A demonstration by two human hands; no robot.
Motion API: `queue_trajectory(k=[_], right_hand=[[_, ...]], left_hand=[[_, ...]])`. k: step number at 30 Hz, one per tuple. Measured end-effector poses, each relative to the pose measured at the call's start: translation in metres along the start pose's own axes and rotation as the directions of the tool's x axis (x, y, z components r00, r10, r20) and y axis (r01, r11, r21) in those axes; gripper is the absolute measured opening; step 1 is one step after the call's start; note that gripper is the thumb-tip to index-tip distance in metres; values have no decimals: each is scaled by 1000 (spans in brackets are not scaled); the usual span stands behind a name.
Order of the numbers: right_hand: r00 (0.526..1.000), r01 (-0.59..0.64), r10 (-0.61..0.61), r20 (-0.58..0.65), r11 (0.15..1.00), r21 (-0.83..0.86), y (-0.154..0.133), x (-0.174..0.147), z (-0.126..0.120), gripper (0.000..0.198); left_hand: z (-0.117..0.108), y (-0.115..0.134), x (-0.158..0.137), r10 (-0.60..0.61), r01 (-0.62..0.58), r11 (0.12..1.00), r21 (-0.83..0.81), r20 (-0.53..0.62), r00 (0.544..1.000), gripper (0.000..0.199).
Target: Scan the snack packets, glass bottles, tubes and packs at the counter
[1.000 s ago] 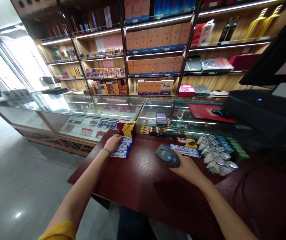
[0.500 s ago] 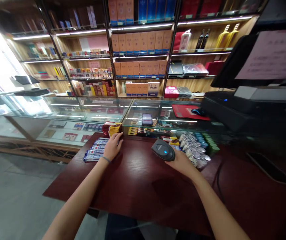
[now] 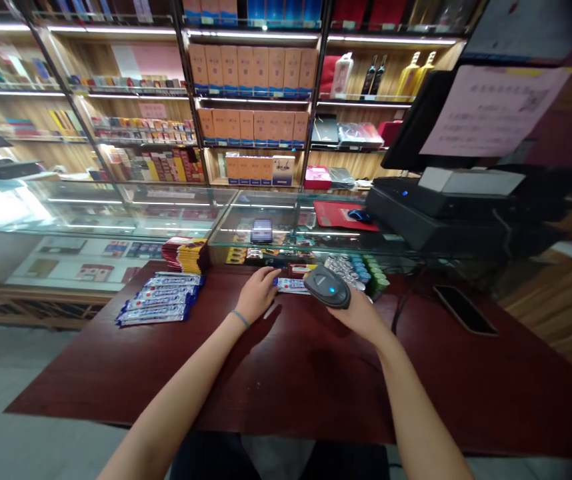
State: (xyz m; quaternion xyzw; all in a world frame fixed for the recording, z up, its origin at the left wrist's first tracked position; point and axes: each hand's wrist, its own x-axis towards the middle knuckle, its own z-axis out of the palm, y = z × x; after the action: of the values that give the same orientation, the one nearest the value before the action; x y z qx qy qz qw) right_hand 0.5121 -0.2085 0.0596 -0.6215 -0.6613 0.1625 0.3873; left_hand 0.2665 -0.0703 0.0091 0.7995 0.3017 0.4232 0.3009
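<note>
My right hand (image 3: 361, 318) is wrapped round a dark grey barcode scanner (image 3: 327, 287) with a lit blue light, held above the table. Under and behind the scanner's head lie blue-and-white snack packets (image 3: 289, 285), partly covered by it. My left hand (image 3: 257, 293) is at the packets' left end, palm down with fingers extended. Whether its fingertips touch them I cannot tell. Further left, a spread row of similar blue-and-white packets (image 3: 159, 300) lies on the table. Behind that row stands a stack of red and yellow packets (image 3: 185, 255).
Silver, blue and green cans (image 3: 361, 268) stand beyond my right hand. A phone (image 3: 465, 310) lies on the dark red table (image 3: 266, 380) at right. Behind runs a glass counter (image 3: 221, 233) with a red mat (image 3: 336, 215), mouse and monitor; stocked shelves rise beyond.
My left hand has moved right, from beside the spread packets to those near the scanner. The view has shifted to the right. My right hand still holds the scanner.
</note>
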Motion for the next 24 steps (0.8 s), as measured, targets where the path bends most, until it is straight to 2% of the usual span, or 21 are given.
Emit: queue_trajectory(k=[5, 10, 12, 15, 17, 20, 24], right_hand=[[997, -57, 60, -41, 997, 54, 17, -6, -17, 52], [990, -112, 119, -78, 990, 83, 21, -11, -25, 48], [986, -128, 137, -95, 988, 88, 22, -12, -26, 47], [981, -156, 164, -103, 984, 85, 24, -14, -26, 46], [980, -161, 169, -104, 984, 78, 25, -14, -26, 46], [982, -142, 151, -112, 987, 78, 28, -13, -24, 47], [984, -118, 127, -123, 990, 79, 31, -11, -18, 48]], left_hand=[[39, -6, 9, 35, -40, 998, 47, 94, 995, 39], [62, -16, 13, 59, -72, 993, 94, 127, 990, 34], [66, -19, 12, 71, -109, 966, 236, 164, 984, 35], [68, -22, 10, 90, -197, 854, 482, 235, 968, 38], [69, -23, 10, 97, -232, 792, 564, 259, 961, 37], [70, -25, 9, 108, -258, 757, 600, 274, 956, 33], [70, -25, 9, 144, -272, 788, 552, 264, 954, 32]])
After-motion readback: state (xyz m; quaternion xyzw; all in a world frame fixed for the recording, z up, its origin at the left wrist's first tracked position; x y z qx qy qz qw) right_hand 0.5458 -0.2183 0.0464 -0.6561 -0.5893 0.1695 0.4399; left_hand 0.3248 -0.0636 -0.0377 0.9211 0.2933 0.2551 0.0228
